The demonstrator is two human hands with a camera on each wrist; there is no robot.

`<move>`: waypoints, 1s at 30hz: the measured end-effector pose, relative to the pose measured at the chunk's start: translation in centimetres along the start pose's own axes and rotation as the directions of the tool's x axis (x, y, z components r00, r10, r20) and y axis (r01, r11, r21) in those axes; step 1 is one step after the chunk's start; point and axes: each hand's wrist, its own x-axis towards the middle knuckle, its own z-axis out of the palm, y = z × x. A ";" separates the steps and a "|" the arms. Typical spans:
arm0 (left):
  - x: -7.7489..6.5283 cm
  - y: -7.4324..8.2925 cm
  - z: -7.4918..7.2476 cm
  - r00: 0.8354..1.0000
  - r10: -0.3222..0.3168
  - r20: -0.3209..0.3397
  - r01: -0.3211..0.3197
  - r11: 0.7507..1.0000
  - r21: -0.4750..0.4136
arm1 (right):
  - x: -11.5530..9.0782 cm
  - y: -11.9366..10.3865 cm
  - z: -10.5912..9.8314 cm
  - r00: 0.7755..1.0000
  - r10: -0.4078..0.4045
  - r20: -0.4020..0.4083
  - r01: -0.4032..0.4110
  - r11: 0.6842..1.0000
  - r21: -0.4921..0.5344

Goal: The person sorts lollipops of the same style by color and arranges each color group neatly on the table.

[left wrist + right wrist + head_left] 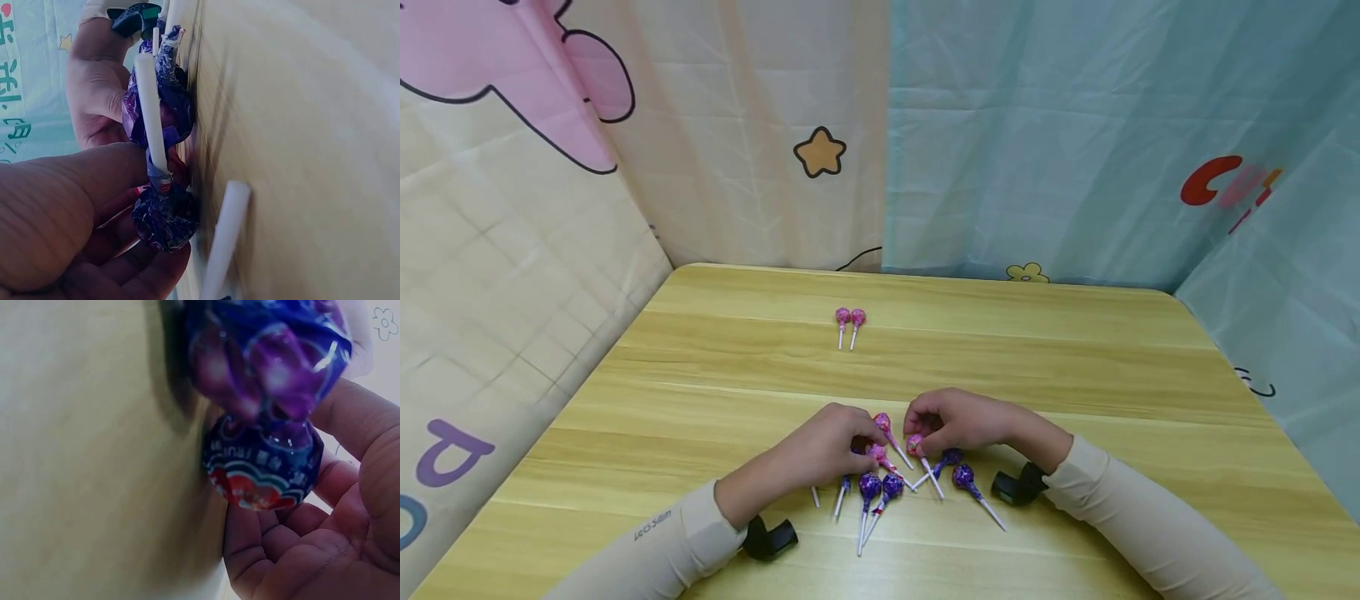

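Observation:
In the head view my left hand point(838, 442) pinches a pink lollipop point(877, 452) between thumb and fingers, low over the table. Facing it, my right hand point(962, 421) has its thumb and fingertips at the head of another pink lollipop point(914, 444), whose stick points toward me. A third pink lollipop point(882, 422) lies between the hands. Purple lollipops lie around them: one point(869, 485) and its neighbour point(892, 487) in front, one point(963, 477) to the right, and one point(952, 457) partly under the right hand. Wrappers of purple lollipops point(165, 215) block much of both wrist views.
Two pink lollipops point(850, 317) lie side by side farther back on the wooden table point(1037, 350). Black wrist devices point(769, 539) sit below both cuffs, close to the tabletop. Printed curtains point(1037, 142) hang behind the table and along its sides.

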 end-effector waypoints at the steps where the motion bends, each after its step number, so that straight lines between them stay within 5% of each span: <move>1: 0.0 0.0 0.0 1.000 0.000 0.002 0.000 1.000 0.001 | 0.0 0.0 0.0 1.000 0.000 -0.002 0.000 1.000 -0.005; 22: -0.3 -0.5 -1.3 0.993 -0.106 -0.056 0.105 0.994 -0.011 | 0.0 0.0 0.0 1.000 0.003 -0.014 -0.003 0.999 -0.051; 30: 0.3 -1.1 -1.8 0.996 -0.058 -0.075 0.060 0.998 0.024 | 0.1 -0.1 0.0 1.000 0.010 -0.006 -0.010 0.999 -0.043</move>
